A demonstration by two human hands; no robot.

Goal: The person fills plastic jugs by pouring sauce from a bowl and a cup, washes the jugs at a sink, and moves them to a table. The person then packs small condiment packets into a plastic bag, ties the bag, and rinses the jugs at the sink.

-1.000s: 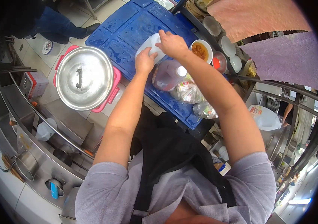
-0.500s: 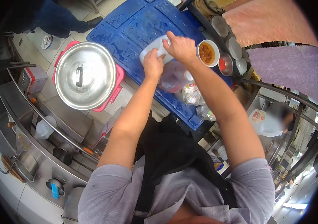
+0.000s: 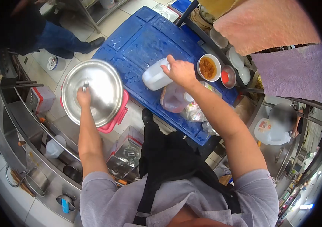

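Note:
My left hand (image 3: pixel 84 96) is closed round the handle of the large silver lid (image 3: pixel 106 92), which covers a pot with pink handles (image 3: pixel 121 111) at the left. My right hand (image 3: pixel 181 72) grips the upper end of a white plastic jug (image 3: pixel 156 75) lying tilted on the blue lid-like surface (image 3: pixel 130 49). Just below that jug is a clear jug with pinkish liquid (image 3: pixel 172 99), beside a clear bag of packets (image 3: pixel 194 112). A white bowl of orange-brown food (image 3: pixel 208 68) stands right of my right hand.
A metal bowl with something red (image 3: pixel 228 76) sits by the white bowl. Another person's leg (image 3: pixel 66 41) is at the upper left. Metal counters (image 3: pixel 47 159) curve along the left. A large clear jug (image 3: pixel 270 131) is on the right, near another person.
My left hand has left the white jug, moved left and taken hold of the silver lid's handle. My right hand remains on the white jug. The lid has shifted slightly on the pot.

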